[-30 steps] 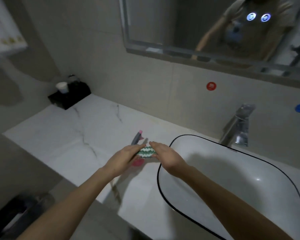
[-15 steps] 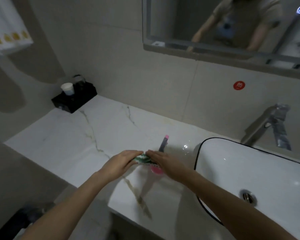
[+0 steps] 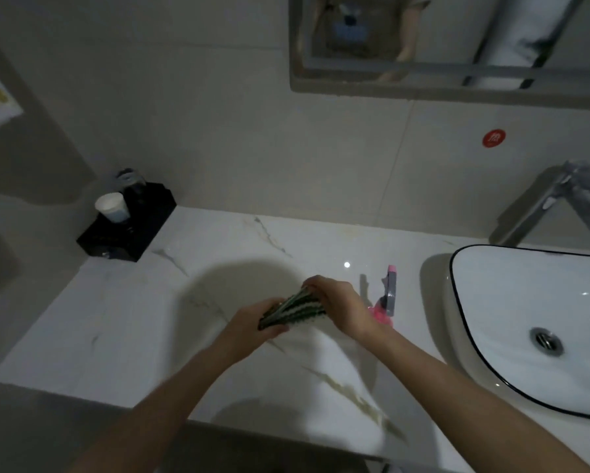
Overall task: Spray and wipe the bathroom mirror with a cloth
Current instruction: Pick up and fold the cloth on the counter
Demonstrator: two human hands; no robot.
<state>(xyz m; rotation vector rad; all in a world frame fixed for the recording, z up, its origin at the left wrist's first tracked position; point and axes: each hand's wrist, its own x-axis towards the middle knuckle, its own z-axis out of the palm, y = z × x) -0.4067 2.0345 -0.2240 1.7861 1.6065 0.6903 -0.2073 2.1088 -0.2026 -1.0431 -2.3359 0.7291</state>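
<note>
A folded green-and-white striped cloth (image 3: 295,309) is held just above the white marble counter (image 3: 123,322). My left hand (image 3: 256,320) grips its near left end, and my right hand (image 3: 337,307) pinches its far right end. A pink spray bottle with a grey trigger head (image 3: 387,300) stands on the counter just right of my right hand, partly hidden by it. The mirror (image 3: 457,35) hangs on the wall at the top right, reflecting a person's torso.
A white basin with a black rim (image 3: 539,322) sits at the right, with a chrome tap (image 3: 549,206) behind it. A black tray holding a white cup (image 3: 112,206) stands in the far left corner. A red sticker (image 3: 493,138) marks the wall.
The view has swung left and down, so the basin sits further right and less mirror shows. Both hands still hold the cloth, now lifted and stretched between them.
</note>
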